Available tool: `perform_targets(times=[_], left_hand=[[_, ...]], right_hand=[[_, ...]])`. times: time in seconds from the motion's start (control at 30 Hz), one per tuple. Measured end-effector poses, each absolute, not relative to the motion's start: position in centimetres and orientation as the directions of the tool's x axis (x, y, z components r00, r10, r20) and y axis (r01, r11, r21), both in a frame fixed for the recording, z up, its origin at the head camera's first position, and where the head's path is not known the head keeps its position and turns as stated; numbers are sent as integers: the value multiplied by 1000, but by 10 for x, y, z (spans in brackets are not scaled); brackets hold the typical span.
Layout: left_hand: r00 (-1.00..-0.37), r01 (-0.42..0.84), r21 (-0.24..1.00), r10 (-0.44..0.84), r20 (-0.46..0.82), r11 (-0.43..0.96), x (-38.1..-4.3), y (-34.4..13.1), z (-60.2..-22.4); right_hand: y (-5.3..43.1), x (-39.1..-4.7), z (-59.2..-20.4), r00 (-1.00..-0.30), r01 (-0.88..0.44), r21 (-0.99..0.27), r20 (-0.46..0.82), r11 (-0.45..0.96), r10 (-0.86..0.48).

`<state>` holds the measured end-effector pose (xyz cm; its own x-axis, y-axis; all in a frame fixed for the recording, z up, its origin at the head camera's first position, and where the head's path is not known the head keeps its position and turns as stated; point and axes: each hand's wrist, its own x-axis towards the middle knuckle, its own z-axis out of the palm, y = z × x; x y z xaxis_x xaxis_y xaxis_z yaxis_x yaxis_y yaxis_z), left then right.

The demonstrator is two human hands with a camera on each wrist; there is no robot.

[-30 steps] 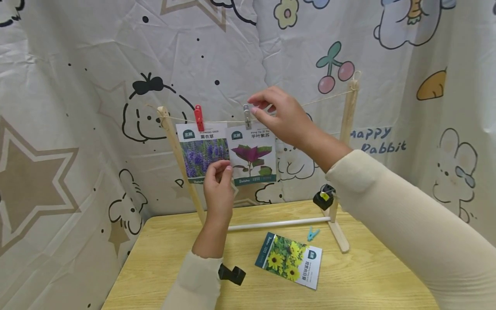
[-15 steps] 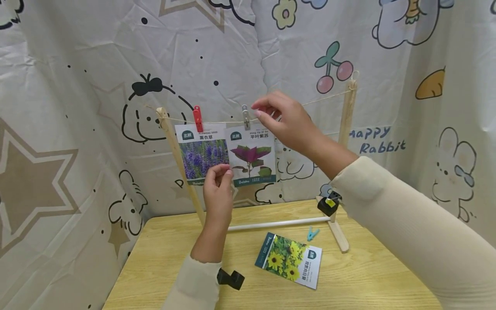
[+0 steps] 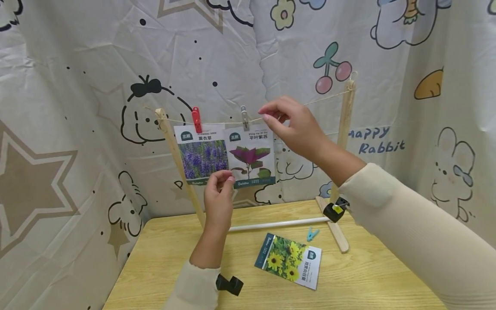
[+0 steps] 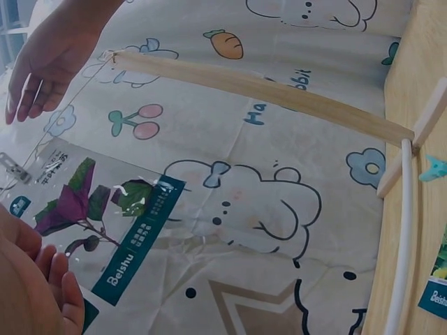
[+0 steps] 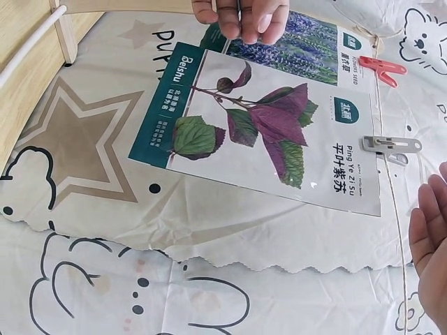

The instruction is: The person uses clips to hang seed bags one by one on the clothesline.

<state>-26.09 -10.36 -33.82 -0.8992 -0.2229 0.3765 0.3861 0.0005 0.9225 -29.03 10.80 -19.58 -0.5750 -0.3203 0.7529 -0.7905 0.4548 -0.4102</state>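
Two seed packets hang side by side from a string: a lavender packet (image 3: 203, 157) under a red clothespin (image 3: 196, 119) and a purple perilla packet (image 3: 252, 159) under a grey clothespin (image 3: 245, 118). Just right of the grey clothespin, my right hand (image 3: 294, 125) hovers near the string with its fingers relaxed and no object in them. My left hand (image 3: 218, 198) is by the lower edges of both packets, its fingers loosely bent. The right wrist view shows those left fingertips (image 5: 241, 19) in front of the lavender packet, pinching nothing.
A wooden-post stand with a white rod (image 3: 279, 223) carries the string (image 3: 325, 98). On the wooden table (image 3: 162, 258) lie a yellow-flower seed packet (image 3: 288, 260) and a blue clothespin (image 3: 312, 234). A printed cloth (image 3: 97, 107) hangs close behind.
My right hand has drawn away from the grey clothespin, rightward and slightly down. My left hand has slipped a little lower along the packets. Both packets stay hanging.
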Motion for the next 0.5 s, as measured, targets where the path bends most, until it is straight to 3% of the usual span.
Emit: perform_targets(times=[0.5], left_hand=[[-910, 362, 932, -213, 355, 9, -258, -100, -346]], right_hand=[[118, -285, -208, -572, -788, -407, 762, 462, -304]])
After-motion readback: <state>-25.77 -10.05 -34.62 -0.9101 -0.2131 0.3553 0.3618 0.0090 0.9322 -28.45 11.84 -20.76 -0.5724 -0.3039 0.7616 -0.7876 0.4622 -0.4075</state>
